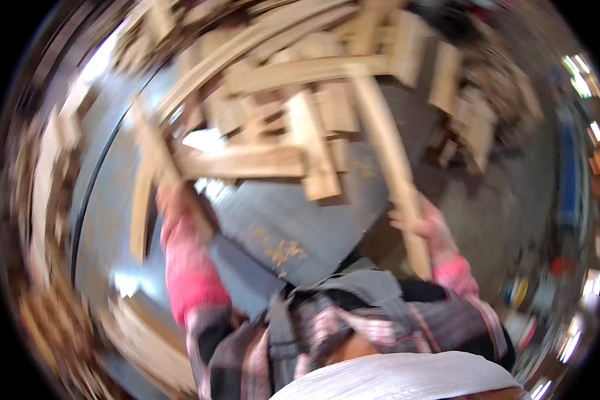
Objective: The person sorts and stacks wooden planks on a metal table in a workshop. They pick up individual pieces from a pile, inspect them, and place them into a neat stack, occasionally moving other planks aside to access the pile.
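Observation:
My right hand (432, 230), in a pink cuff, is wrapped round the lower part of a long pale wooden board (383, 133). The board's far end reaches to the pile of cut boards (320, 140) on the grey metal table (273, 210). On the other side, my left hand (175, 202) is closed round a shorter, darker-looking wooden board (155, 143), which slants up and to the left. Close to it, another narrow board (141, 210) lies on the table. Motion smears both hands, so single fingers are hard to make out.
More stacked wood (490, 107) stands at the far right, and stacks of boards (47, 193) line the left. Several boards (147, 340) lie at the lower left. A black cable or edge strip (90, 193) runs along the table's left side. Sawdust (283, 251) is scattered near me.

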Demonstrator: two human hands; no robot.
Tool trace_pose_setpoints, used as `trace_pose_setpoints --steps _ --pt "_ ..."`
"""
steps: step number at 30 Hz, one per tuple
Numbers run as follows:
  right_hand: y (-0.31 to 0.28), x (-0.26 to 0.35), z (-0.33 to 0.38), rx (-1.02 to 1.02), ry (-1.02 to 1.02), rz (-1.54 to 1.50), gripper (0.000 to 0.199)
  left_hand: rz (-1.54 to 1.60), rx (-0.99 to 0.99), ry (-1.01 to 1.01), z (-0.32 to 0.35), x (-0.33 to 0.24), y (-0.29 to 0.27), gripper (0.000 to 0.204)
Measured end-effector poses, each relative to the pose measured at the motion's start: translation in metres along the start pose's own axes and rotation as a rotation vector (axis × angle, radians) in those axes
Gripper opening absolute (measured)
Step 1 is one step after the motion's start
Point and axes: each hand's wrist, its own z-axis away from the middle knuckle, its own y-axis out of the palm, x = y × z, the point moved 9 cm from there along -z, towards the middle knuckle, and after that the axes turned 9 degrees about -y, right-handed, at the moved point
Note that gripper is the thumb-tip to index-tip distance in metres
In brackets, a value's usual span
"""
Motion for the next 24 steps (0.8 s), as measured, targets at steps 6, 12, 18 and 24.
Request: trace_pose_setpoints --steps 6,12,18,24 --pt "0.167 -0.042 -0.085 0.34 -0.088 -0.187 0.093 0.856 0.411 -0.176 0.022 0.178 0.022 0.051" --pt "0.273 -0.176 -0.167 0.425 -0.023 -0.141 0.043 0.404 0.487 0.124 0.158 0.104 0.098 0.043" --pt "0.387 -0.212 -0.076 0.442 0.214 0.751 0.055 -0.291 0.455 0.065 0.123 0.195 -0.049 0.059" --pt "0.344 -0.194 -0.075 0.207 0.171 0.933 0.053 -0.784 -0.527 -0.019 -0.013 0.195 -0.268 0.076"
